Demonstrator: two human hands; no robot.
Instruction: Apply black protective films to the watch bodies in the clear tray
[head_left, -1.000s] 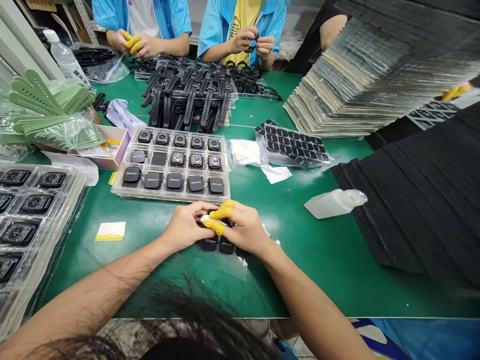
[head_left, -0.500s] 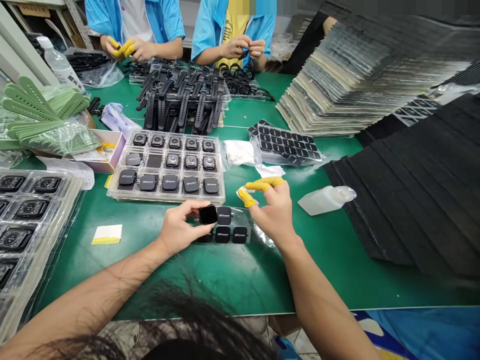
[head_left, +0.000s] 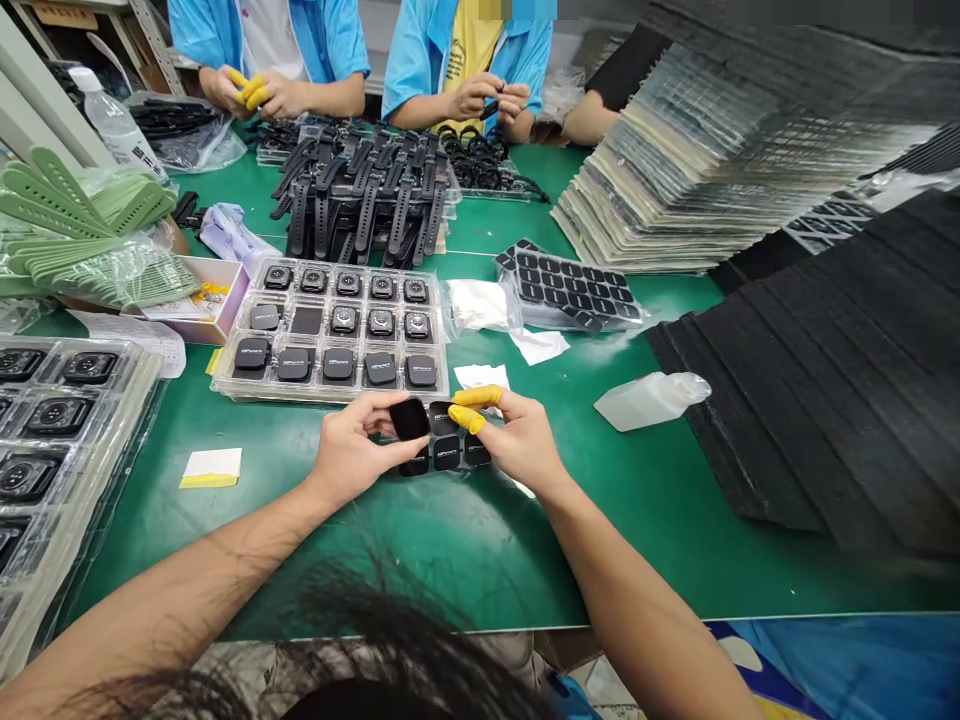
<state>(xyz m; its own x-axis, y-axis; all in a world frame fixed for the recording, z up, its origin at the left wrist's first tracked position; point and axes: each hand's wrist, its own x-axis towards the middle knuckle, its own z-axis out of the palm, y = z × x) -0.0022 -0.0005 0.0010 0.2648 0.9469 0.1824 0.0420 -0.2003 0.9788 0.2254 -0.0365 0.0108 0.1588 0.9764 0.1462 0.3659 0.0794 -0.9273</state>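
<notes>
- At the near middle of the desk [head_left: 690, 520], the left hand [head_left: 349, 445] holds a watch [head_left: 409, 419] by its edges, its grip closed around it.
- Just right, the right hand [head_left: 521, 435] wears yellow cots [head_left: 478, 396]; its grip is narrow, tips at the right edge of a label [head_left: 442, 418]. Whether it pinches that label, I cannot tell.
- Between the hands lies the sheet [head_left: 431, 462], with four labels in view.
- Farther left, the tray [head_left: 330, 393] carries six labelled pieces: the whole near row and the middle row's leftmost. These look done.
- Eight others [head_left: 348, 284] show round sensors and no label, so they are probably left to do.
- The held watch's face is plain black, apparently not yet labelled.
- Just beyond the right hand lies a wipe [head_left: 481, 377]; farther right, a bottle [head_left: 652, 400].
</notes>
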